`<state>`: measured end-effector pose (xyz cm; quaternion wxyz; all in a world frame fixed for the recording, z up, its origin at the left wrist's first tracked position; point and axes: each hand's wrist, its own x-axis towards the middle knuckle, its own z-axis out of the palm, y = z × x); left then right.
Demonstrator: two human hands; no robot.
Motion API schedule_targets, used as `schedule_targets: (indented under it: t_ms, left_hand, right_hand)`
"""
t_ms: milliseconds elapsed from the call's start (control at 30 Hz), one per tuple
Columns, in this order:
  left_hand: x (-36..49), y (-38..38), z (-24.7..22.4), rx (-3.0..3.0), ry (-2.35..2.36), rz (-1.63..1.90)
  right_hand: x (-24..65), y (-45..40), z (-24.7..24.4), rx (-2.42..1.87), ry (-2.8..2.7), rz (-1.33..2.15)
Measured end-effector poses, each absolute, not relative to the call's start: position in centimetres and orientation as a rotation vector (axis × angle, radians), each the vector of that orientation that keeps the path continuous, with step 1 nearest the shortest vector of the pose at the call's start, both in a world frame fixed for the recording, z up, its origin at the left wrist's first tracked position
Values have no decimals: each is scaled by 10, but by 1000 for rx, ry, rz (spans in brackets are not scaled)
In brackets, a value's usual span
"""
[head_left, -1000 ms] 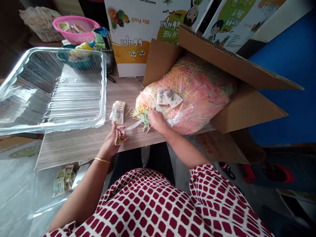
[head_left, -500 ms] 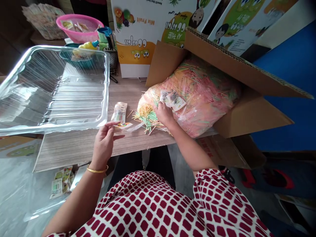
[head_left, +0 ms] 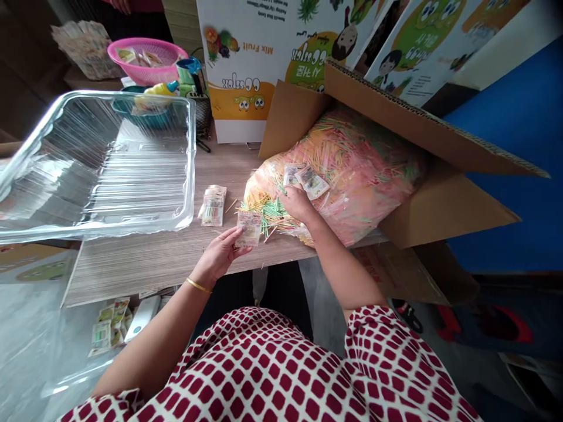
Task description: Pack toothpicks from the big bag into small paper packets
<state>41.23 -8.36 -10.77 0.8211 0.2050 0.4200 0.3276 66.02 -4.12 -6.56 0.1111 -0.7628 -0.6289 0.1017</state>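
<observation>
My left hand [head_left: 219, 255] is shut on a small printed paper packet [head_left: 248, 228], holding it flat just above the wood-look table [head_left: 132, 272]. A short stack of similar packets [head_left: 213, 206] lies to its left. My right hand [head_left: 297, 202] is curled into a loose heap of green and yellow sticks [head_left: 268, 214]. These spill from a clear plastic bag of pastel sticks [head_left: 356, 170]. Two packets [head_left: 308, 181] lie on the bag just beyond my right fingertips.
A large clear plastic tray [head_left: 101, 164] stands at the left, and an open cardboard box [head_left: 440, 202] holds the bag. Printed cartons [head_left: 246, 70] rise behind. A pink basket [head_left: 147, 61] sits at the back. More packets [head_left: 105, 328] lie on plastic below the table edge.
My left hand has moved right and lowered, and the packet in it now lies flat with its printed face showing. My right hand has shifted slightly on the sticks.
</observation>
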Motion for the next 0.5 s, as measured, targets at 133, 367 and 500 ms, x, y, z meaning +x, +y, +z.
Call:
schedule_targets:
  t_ms: [133,367,500]
  left_hand:
    - [417,-80,-111,480,880,795]
    - [426,-78,-110,479,920,761]
    - [431,-76,-108,517,861,735]
  right_hand:
    - [664,-37,-64,-2088,-1642,521]
    - [659,-28,-74,-1671,-1182,1054]
    - [658,-37,-66,-1680,-1152,1084]
